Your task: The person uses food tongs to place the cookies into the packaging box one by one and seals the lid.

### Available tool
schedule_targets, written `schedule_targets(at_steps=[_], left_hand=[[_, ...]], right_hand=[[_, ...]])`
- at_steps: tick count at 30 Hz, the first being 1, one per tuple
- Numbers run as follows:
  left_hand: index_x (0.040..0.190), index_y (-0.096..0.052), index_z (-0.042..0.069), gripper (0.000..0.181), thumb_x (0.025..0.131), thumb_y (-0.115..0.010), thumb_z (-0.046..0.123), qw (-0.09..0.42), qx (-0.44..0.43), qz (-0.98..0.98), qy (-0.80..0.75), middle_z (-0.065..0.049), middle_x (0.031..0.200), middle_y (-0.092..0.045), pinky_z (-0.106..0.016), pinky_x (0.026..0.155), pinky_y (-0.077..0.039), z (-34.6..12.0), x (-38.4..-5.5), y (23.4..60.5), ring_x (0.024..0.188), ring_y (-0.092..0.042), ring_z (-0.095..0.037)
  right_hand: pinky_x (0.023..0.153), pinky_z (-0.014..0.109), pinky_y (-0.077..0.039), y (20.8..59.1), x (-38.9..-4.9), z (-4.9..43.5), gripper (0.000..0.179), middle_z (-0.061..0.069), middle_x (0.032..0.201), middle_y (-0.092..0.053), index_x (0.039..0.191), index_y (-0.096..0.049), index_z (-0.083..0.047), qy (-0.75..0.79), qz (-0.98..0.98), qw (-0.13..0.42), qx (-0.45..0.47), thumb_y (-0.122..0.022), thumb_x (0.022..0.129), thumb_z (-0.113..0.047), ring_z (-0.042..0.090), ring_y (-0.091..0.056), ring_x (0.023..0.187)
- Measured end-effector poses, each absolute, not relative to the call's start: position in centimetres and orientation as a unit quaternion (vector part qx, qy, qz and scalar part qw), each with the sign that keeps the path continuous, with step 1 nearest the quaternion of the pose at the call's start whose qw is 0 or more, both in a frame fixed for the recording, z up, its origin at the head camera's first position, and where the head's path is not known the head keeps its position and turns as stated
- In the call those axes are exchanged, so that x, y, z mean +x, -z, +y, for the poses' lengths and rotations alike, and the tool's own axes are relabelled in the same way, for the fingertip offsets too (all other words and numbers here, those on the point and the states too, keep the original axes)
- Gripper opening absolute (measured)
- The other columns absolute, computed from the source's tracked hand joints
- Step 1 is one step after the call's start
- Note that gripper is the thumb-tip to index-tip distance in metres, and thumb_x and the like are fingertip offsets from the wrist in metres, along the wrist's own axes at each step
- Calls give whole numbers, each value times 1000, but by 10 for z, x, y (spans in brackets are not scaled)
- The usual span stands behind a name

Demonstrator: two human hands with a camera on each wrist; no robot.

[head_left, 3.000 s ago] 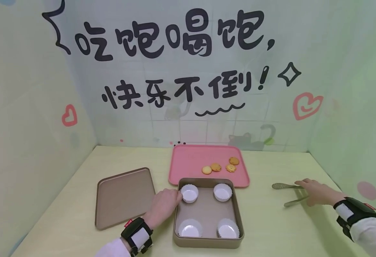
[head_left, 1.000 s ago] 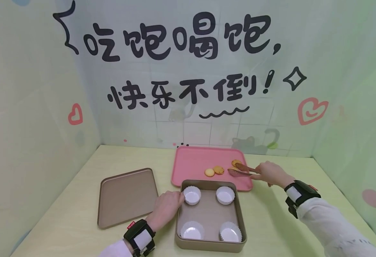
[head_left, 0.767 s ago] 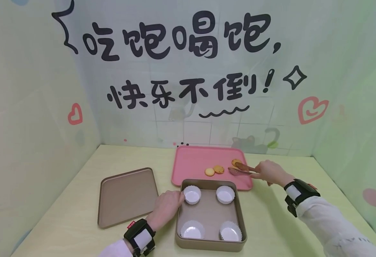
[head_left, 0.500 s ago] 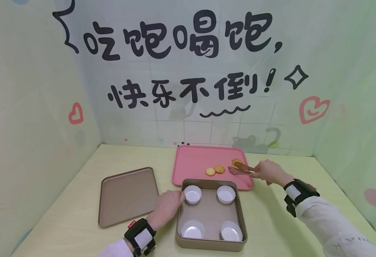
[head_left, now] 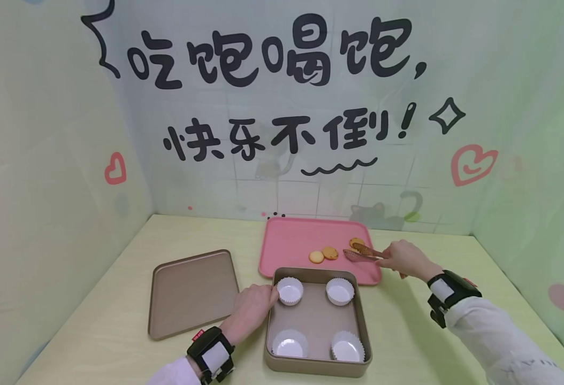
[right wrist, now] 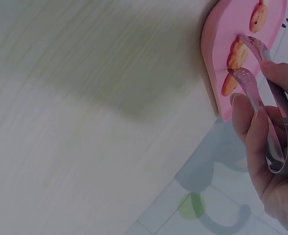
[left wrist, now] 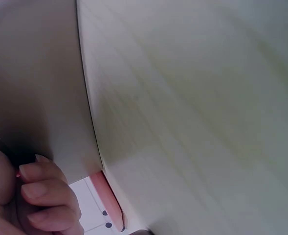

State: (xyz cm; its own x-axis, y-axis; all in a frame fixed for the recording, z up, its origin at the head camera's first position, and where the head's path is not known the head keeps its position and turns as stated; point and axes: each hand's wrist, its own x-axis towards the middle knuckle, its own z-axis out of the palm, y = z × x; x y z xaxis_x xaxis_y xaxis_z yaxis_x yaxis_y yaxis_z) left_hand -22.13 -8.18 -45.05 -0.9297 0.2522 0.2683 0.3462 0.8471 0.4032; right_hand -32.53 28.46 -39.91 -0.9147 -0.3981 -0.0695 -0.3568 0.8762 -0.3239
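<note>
My left hand [head_left: 252, 309] grips the left wall of a deep bronze baking tin [head_left: 313, 366], fingers curled at its rim. Inside the tin stand several white fluted paper cups, one [head_left: 340, 291] at the back right. With my right hand [head_left: 409, 259] I hold metal serving tongs [right wrist: 280, 122] with perforated tips. Those tips are at either side of a flower-shaped cookie [right wrist: 238, 55], still down on the pink tray [head_left: 291, 235]; in the head view they mostly cover it. A round cookie [head_left: 356, 243] lies right behind the tongs, and two more cookies [head_left: 330, 253] lie further left.
A flat bronze lid or tray [head_left: 192, 294] lies on the pale wooden table [head_left: 94, 331], left of the tin. The tin's back edge adjoins the pink tray's front. Printed cloth walls [head_left: 243, 198] enclose the back and both sides.
Three seconds ago my right hand was at the tongs on the table's right side. It has since brought them left to the flower-shaped cookie and barely moves now. My left hand stays on the tin.
</note>
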Motion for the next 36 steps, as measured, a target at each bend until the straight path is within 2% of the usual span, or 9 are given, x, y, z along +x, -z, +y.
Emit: schedule_targets(at_steps=[6, 11, 17, 20, 23, 27, 32, 36], left_hand=[[59, -37, 14, 41, 98, -49, 16, 107, -162, -954, 227, 4, 54, -30, -31, 42, -34, -83, -222, 451, 50, -37, -13], [59, -36, 14, 42, 98, -49, 16, 108, -163, -954, 226, 5, 53, -27, -29, 41, -31, -83, -222, 452, 49, -35, -12], [59, -35, 15, 42, 98, -49, 17, 106, -157, -956, 223, 6, 54, -26, -28, 40, -28, -82, -221, 450, 49, -34, -12], [59, -35, 15, 42, 99, -49, 16, 109, -159, -955, 223, 6, 54, -26, -27, 40, -28, -82, -220, 449, 49, -34, -12], [59, -35, 15, 42, 98, -50, 16, 113, -163, -954, 224, 5, 54, -27, -27, 40, -28, -82, -220, 449, 49, -34, -12], [59, -35, 15, 43, 99, -50, 16, 116, -164, -954, 223, 5, 53, -27, -27, 40, -28, -83, -221, 451, 48, -34, -12], [59, -35, 15, 43, 99, -49, 16, 112, -164, -954, 223, 5, 53, -27, -25, 40, -26, -83, -222, 451, 47, -33, -11], [60, -36, 15, 42, 99, -49, 16, 104, -166, -955, 222, 6, 53, -28, -25, 40, -27, -83, -221, 450, 47, -33, -11]], right_hand=[[43, 27, -42, 391, -323, 284, 22, 4, 58, -59, 85, -72, -2, 163, 964, 60, -199, -67, 91, -23, 10, -49, 38], [44, 28, -42, 375, -316, 279, 22, -4, 54, -57, 87, -72, -5, 168, 960, 39, -222, -67, 91, -25, 11, -48, 37], [44, 27, -39, 354, -298, 259, 26, -8, 52, -51, 104, -72, -3, 183, 950, 21, -253, -67, 91, -25, 10, -46, 38], [43, 24, -39, 350, -285, 244, 22, -9, 52, -48, 100, -72, -3, 189, 938, 6, -291, -69, 90, -22, 6, -45, 38], [43, 21, -35, 352, -274, 229, 12, -11, 53, -42, 85, -68, -7, 182, 921, -19, -343, -71, 88, -18, -1, -38, 40], [44, 19, -33, 357, -262, 210, 20, -12, 54, -38, 74, -59, -14, 182, 903, -25, -389, -73, 87, -18, -5, -35, 41], [46, 18, -31, 367, -256, 193, 21, -14, 55, -35, 74, -59, -15, 169, 894, -15, -415, -75, 85, -20, -4, -33, 46], [49, 18, -25, 376, -257, 184, 28, -14, 54, -33, 68, -54, -16, 143, 887, -39, -437, -76, 84, -21, -2, -29, 49]])
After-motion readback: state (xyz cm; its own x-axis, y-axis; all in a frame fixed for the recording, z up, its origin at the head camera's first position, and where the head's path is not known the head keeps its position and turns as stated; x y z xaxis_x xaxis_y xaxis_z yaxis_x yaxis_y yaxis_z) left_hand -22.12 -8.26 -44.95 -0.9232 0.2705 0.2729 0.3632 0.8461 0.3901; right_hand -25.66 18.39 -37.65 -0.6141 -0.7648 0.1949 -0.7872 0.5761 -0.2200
